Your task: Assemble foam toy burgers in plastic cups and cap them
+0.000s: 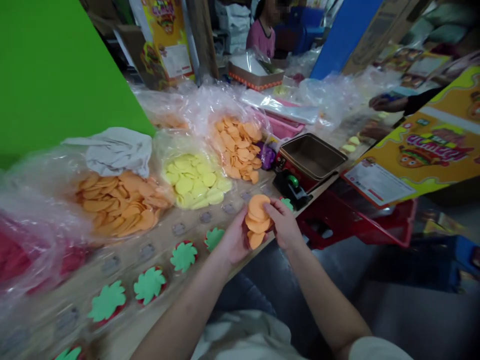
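Observation:
My left hand cups a small stack of orange foam discs over the table's near edge. My right hand pinches the top disc of that stack from the right. Under and left of my hands runs a row of green leaf-shaped foam pieces set on red pieces along the wooden table. Clear plastic bags hold more orange discs, yellow discs and a further heap of orange discs.
A white cloth lies on the left bag. A brown tray sits on a red box, with a black tape dispenser before it. Yellow printed cartons lean at right. A person in pink sits behind; another person's hand reaches in at right.

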### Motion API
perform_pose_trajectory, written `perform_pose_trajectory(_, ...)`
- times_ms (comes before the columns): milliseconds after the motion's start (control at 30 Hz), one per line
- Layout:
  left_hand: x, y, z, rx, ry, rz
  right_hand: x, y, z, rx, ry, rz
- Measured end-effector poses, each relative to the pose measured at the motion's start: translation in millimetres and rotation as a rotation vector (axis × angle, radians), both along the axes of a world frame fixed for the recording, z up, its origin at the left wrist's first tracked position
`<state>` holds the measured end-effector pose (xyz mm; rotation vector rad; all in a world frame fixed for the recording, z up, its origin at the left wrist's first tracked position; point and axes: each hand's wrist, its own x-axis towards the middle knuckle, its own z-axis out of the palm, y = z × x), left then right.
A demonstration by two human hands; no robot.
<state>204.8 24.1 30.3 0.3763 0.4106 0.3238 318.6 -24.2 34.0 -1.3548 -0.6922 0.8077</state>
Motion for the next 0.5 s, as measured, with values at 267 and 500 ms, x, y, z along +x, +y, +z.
perform_pose_trajectory(267,8,-19,-17.4,0.08,0.222,-0.044,58,-33,-11.0,0.177,-0.024,-0.323)
perform_pose_trajectory(500,5,-21,-0.7,0.479,0.308,-0.22,108,-22,-40.8,-0.187,-0.658,-0.22)
